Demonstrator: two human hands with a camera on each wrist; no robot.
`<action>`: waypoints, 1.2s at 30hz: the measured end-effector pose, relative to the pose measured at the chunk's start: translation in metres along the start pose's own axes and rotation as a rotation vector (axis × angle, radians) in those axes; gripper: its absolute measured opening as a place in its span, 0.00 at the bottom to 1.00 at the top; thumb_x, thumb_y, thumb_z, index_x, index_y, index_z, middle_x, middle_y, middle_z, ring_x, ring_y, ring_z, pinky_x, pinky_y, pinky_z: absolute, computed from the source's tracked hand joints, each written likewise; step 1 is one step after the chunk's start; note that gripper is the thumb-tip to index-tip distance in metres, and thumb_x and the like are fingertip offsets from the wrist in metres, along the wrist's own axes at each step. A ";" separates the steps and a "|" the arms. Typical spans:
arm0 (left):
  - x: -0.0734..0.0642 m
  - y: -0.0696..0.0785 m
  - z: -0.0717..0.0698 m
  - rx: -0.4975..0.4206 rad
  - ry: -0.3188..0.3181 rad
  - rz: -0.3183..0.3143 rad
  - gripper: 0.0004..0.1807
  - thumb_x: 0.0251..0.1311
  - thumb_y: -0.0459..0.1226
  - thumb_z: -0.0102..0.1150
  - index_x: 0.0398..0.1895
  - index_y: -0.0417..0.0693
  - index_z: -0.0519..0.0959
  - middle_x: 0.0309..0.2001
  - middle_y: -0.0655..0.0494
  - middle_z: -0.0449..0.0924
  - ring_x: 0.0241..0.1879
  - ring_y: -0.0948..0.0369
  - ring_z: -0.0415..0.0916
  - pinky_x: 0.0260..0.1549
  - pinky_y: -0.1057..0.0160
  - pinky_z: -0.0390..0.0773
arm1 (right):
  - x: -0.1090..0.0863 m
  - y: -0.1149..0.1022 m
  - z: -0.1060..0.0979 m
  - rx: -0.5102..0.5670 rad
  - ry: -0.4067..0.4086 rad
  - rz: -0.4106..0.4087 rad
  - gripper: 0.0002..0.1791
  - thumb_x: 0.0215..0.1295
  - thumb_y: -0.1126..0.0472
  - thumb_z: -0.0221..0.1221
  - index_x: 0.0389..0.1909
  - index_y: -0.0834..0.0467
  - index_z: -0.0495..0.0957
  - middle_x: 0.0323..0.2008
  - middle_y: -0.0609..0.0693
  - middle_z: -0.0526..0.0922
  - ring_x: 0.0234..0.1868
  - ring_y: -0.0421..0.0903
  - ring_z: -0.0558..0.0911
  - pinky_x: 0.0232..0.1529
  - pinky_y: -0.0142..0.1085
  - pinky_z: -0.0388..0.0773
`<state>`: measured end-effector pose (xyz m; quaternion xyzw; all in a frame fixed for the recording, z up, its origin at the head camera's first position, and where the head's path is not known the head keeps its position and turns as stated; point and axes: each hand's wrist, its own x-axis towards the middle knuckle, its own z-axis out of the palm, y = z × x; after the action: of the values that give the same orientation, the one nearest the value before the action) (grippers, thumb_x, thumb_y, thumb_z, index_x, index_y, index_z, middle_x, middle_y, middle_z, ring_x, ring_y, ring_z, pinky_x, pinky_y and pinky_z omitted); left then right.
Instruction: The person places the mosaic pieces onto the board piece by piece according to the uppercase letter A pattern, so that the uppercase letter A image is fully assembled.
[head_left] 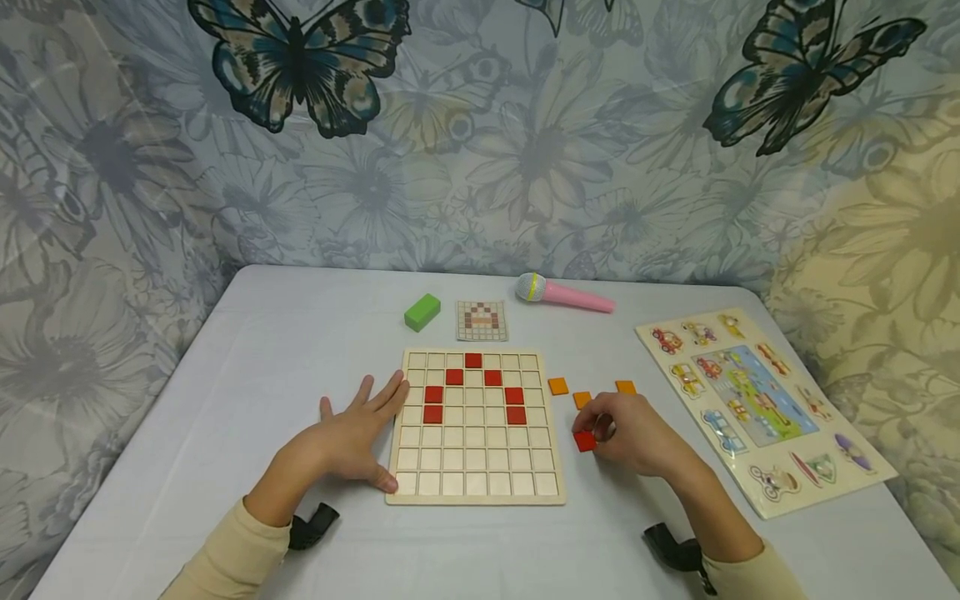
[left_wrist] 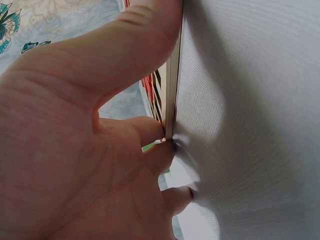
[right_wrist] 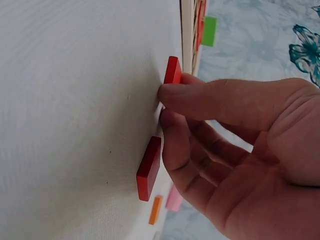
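A wooden grid board (head_left: 476, 498) lies on the table, with several red square tiles (head_left: 473, 361) set in its upper cells in a peak shape. Along its left edge my left hand (head_left: 352, 437) is spread, thumb at the lower corner and fingertips higher up. The left wrist view shows the thumb (left_wrist: 145, 35) against the board's side. Right of the board, my right hand (head_left: 633, 433) pinches a red tile (right_wrist: 173, 71) at the tabletop. A second red tile (right_wrist: 149, 170) lies beside those fingers; the hand hides it in the head view.
Orange tiles (head_left: 558, 386) lie right of the board. Behind it are a small pattern card (head_left: 482, 322), a green block (head_left: 422, 312) and a pink toy microphone (head_left: 577, 297). A picture puzzle board (head_left: 772, 493) occupies the table's right side.
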<state>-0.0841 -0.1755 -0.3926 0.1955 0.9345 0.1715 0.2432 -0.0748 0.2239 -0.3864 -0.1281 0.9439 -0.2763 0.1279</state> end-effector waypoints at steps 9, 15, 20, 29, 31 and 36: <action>-0.001 -0.001 0.000 -0.007 -0.003 0.009 0.77 0.36 0.54 0.86 0.86 0.48 0.44 0.87 0.53 0.33 0.83 0.36 0.30 0.59 0.11 0.33 | 0.000 0.000 -0.001 -0.004 0.000 -0.022 0.16 0.50 0.77 0.71 0.37 0.55 0.88 0.34 0.46 0.84 0.34 0.45 0.80 0.34 0.32 0.79; -0.001 0.000 -0.001 -0.005 -0.008 0.008 0.76 0.36 0.54 0.86 0.86 0.48 0.44 0.87 0.53 0.32 0.83 0.36 0.29 0.60 0.11 0.34 | 0.000 0.000 -0.001 -0.013 0.018 -0.028 0.16 0.50 0.76 0.72 0.38 0.56 0.89 0.36 0.46 0.85 0.35 0.44 0.80 0.35 0.32 0.80; 0.000 0.001 -0.001 -0.002 -0.006 0.009 0.76 0.37 0.54 0.86 0.86 0.48 0.44 0.87 0.52 0.33 0.83 0.36 0.29 0.60 0.11 0.34 | 0.000 -0.001 -0.001 -0.014 0.029 -0.030 0.16 0.50 0.76 0.71 0.38 0.57 0.89 0.37 0.46 0.86 0.36 0.43 0.80 0.36 0.32 0.81; -0.001 0.001 -0.001 -0.004 -0.002 0.012 0.76 0.37 0.53 0.86 0.86 0.48 0.45 0.87 0.52 0.33 0.83 0.35 0.29 0.59 0.11 0.33 | 0.000 -0.003 -0.001 0.017 0.071 -0.033 0.18 0.49 0.78 0.68 0.39 0.56 0.89 0.38 0.46 0.85 0.38 0.44 0.81 0.40 0.37 0.85; -0.001 0.000 -0.001 -0.003 -0.002 0.012 0.76 0.36 0.53 0.86 0.86 0.48 0.45 0.87 0.52 0.33 0.83 0.35 0.30 0.59 0.11 0.34 | -0.001 -0.003 -0.001 0.028 0.077 -0.040 0.19 0.49 0.79 0.66 0.39 0.56 0.89 0.38 0.47 0.85 0.39 0.45 0.81 0.41 0.38 0.85; -0.001 -0.001 0.001 -0.002 -0.002 0.012 0.76 0.36 0.53 0.86 0.86 0.48 0.44 0.87 0.52 0.33 0.83 0.35 0.30 0.59 0.11 0.34 | 0.000 -0.004 0.000 0.054 0.087 -0.047 0.19 0.50 0.79 0.65 0.39 0.57 0.89 0.39 0.47 0.86 0.40 0.45 0.82 0.41 0.37 0.86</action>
<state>-0.0834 -0.1767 -0.3933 0.2011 0.9328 0.1738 0.2433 -0.0738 0.2212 -0.3841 -0.1345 0.9375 -0.3100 0.0835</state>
